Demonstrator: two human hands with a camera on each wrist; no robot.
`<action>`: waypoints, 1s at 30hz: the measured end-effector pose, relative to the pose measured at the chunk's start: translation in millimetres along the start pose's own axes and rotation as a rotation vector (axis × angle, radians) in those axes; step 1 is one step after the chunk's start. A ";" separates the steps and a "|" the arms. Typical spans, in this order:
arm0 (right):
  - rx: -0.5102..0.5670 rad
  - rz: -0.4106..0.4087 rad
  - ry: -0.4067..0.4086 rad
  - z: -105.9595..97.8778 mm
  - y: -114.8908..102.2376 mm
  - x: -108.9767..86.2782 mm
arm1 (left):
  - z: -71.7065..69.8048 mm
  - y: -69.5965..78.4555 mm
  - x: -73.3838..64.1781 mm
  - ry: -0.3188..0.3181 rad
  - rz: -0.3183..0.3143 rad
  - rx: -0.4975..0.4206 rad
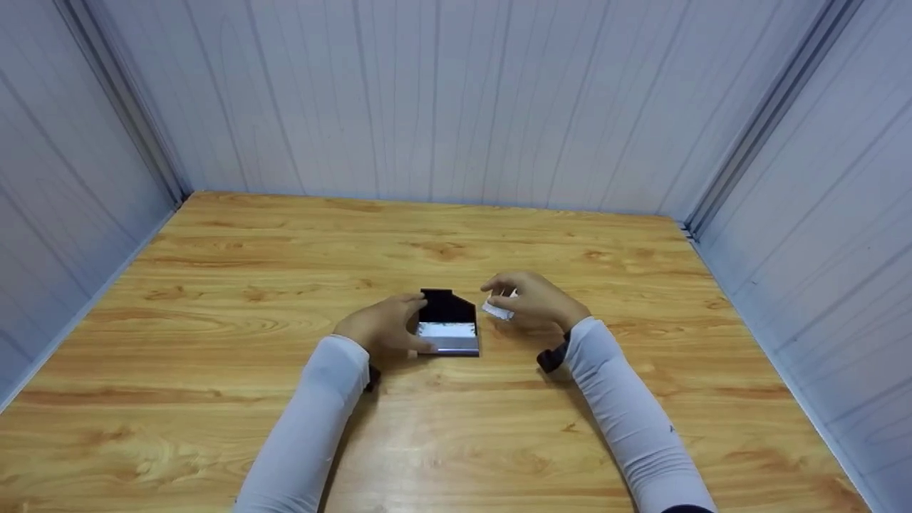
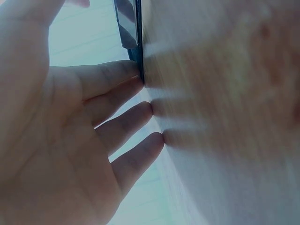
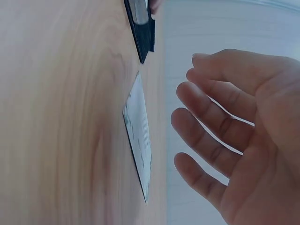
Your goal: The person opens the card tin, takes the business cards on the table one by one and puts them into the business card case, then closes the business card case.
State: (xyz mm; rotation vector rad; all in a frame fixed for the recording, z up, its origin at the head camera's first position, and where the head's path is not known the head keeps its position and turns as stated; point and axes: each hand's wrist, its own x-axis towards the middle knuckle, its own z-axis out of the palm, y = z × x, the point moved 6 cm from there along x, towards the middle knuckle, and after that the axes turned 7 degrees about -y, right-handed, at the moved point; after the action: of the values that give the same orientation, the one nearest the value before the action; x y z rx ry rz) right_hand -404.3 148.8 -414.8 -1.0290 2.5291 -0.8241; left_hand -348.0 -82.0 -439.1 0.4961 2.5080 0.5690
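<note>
A small black holder (image 1: 447, 308) with a shiny silver front, shaped like a business card holder, rests on the table. My left hand (image 1: 385, 324) is at its left side, the thumb by the front edge and the other fingers by the back. In the left wrist view those fingers reach down fairly straight to the tabletop, beside the holder (image 2: 127, 28). To the holder's right lies a thin, flat white piece (image 3: 138, 136) with a patterned edge, like a card or small stack. Above it my right hand (image 1: 534, 299) hovers with loosely bent fingers, apart from it in the right wrist view.
The wood-grain table (image 1: 442, 427) runs back to a pale panelled wall (image 1: 427, 100). Similar panels rise at the left and right sides. A dark wrist device (image 1: 552, 358) sits under the right wrist, near the tabletop.
</note>
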 end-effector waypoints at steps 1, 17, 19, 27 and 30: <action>0.001 0.002 0.006 -1.0 1.5 0.2 | 0.0 0.0 -0.1 0.000 0.000 -0.004; -0.137 0.321 0.050 -3.7 26.0 -6.6 | 0.1 -1.1 -1.2 0.004 0.004 -0.015; -0.145 0.351 0.033 -2.2 26.8 -8.5 | 0.0 -1.0 -1.0 0.004 0.003 -0.012; -0.140 0.392 0.000 1.1 27.4 -13.4 | 0.1 -0.6 -1.4 0.006 0.005 -0.020; -0.135 0.390 0.002 0.6 27.1 -13.6 | 0.0 -0.3 -1.9 0.008 0.009 -0.027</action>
State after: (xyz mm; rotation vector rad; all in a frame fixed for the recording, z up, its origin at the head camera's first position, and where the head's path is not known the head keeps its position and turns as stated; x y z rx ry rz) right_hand -409.1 173.9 -431.0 -0.5356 2.6895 -0.5488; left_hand -346.5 -83.1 -438.5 0.4959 2.5029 0.6090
